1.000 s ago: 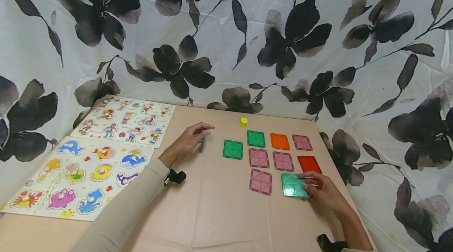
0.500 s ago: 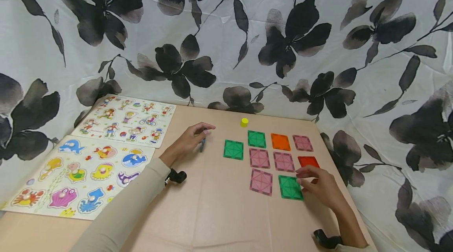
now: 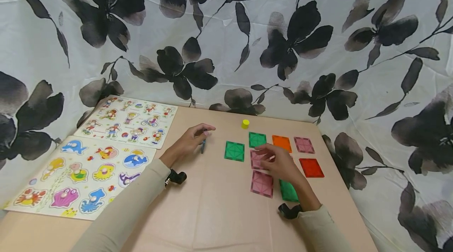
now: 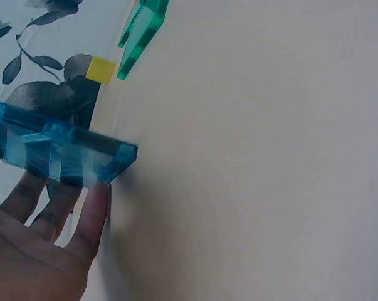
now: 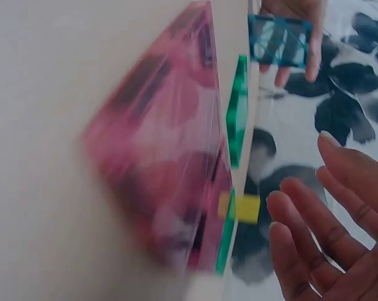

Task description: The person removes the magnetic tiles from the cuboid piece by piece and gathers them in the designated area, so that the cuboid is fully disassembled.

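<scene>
My left hand (image 3: 184, 142) holds a clear blue square magnetic tile (image 4: 57, 150) on edge at its fingertips, just left of the laid-out tiles. In the head view only a thin side of that tile shows. My right hand (image 3: 281, 163), fingers loosely bent and nothing in them, is over the middle of the tiles. It partly covers a pink tile (image 3: 255, 160) and the near green tile (image 3: 288, 192). Another pink tile (image 3: 262, 184) lies just below the hand. The right wrist view has the fingers (image 5: 320, 226) spread apart, with a blurred pink tile (image 5: 163, 138) close by.
Further tiles lie flat around: two green tiles (image 3: 234, 151), an orange tile (image 3: 282, 142), a far pink tile (image 3: 304, 145) and a red tile (image 3: 312, 168). A small yellow cylinder (image 3: 245, 124) stands behind them. Two picture puzzle boards (image 3: 120, 140) cover the left side; a floral cloth (image 3: 233, 47) hangs behind.
My right hand let go of the near green tile, which now lies below the pink ones, and moved left and away over the middle tiles. My left hand stayed in place with its tile.
</scene>
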